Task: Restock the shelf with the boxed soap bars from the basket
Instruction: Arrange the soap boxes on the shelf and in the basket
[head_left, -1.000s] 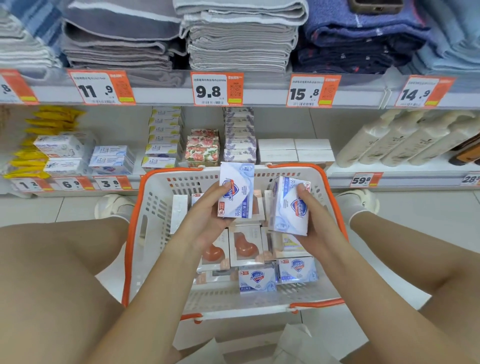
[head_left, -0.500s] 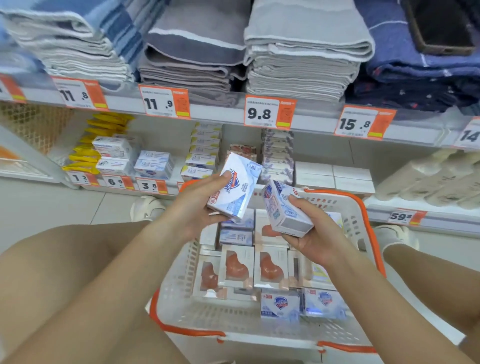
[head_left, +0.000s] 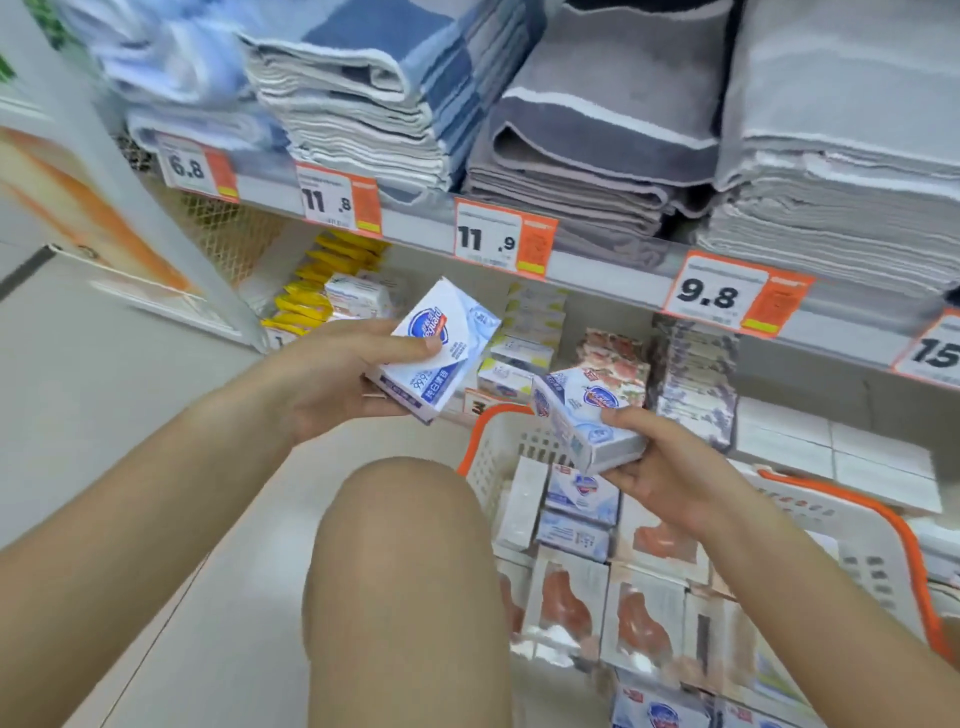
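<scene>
My left hand grips a white-and-blue boxed soap bar, held tilted in front of the lower shelf. A second white-and-blue soap box is held by my right hand just above the basket. The white basket with an orange rim stands on the floor at the right. It holds several more boxed soaps, some blue-and-white, some with an orange bar showing through a window. Stacked soap boxes sit on the lower shelf behind my left hand.
Folded towels fill the upper shelf above orange-and-white price tags. Yellow packs lie at the lower shelf's left end. Floral boxes and white boxes stand further right. My bare knee rises beside the basket. A display panel stands at the left.
The view has swung left and closer to the shelf. Both hands have carried their soap boxes up and leftward, away from the basket, the left one now in front of the lower shelf's left part.
</scene>
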